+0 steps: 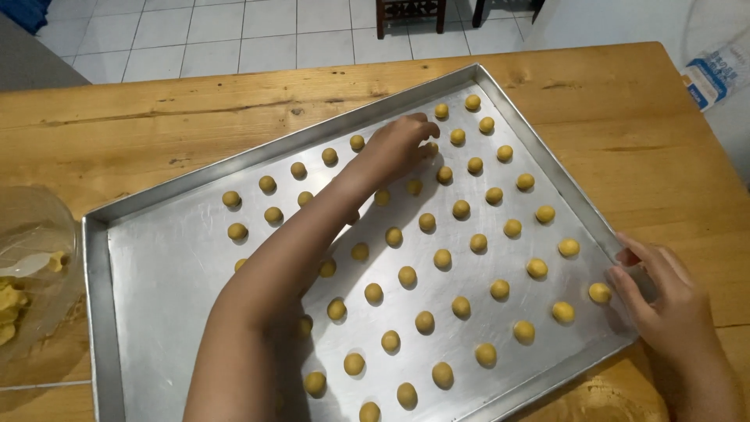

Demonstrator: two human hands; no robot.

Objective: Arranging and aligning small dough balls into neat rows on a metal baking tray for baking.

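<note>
Our left hand [398, 144] reaches across the metal baking tray [148, 258], fingers curled over a small yellow dough ball [432, 148] near the tray's far edge; whether they pinch it we cannot tell. Our right hand [664, 301] rests loosely open on the tray's near right rim, seemingly steadying it. Dough balls [437, 258] fill the tray in spaced rows, and a clear bowl [31, 258] sits beside its left edge.

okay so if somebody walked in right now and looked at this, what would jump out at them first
Most likely the big metal baking tray set askew on the wooden table, filled with neat rows of small yellow dough balls. Next, the left hand stretched across the tray, fingertips at a ball near its far edge, while the right hand rests on the tray's near right corner. A clear bowl with yellow dough stands at the left.
</note>
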